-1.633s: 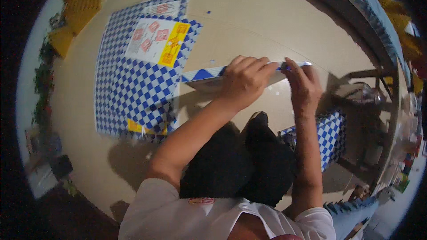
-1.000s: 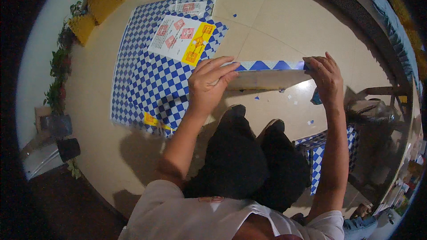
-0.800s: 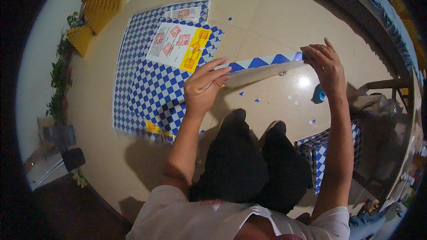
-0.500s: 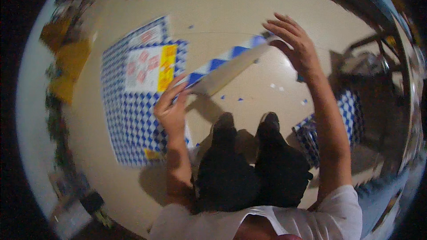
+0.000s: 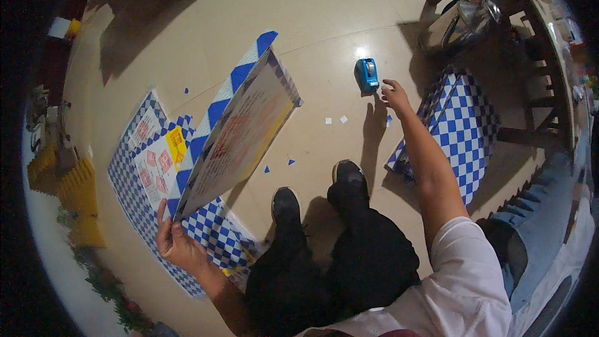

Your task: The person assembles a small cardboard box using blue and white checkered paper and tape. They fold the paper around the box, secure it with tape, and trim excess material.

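My left hand grips the near end of a long flat cardboard panel edged in blue-and-white check; the panel slants up and away over the floor. My right hand is stretched out low over the floor with nothing in it, fingers loosely apart, right beside a small blue tape dispenser. My dark shoes stand between the two hands.
A flat checked sheet with a white, yellow and red printed label lies on the floor at left. A stack of checked panels lies at right beside dark wooden furniture. Small paper scraps dot the beige floor. Yellow items sit far left.
My right hand let go of the panel and reached down toward the tape dispenser. My left hand alone now holds the panel, which has swung to slant away from me.
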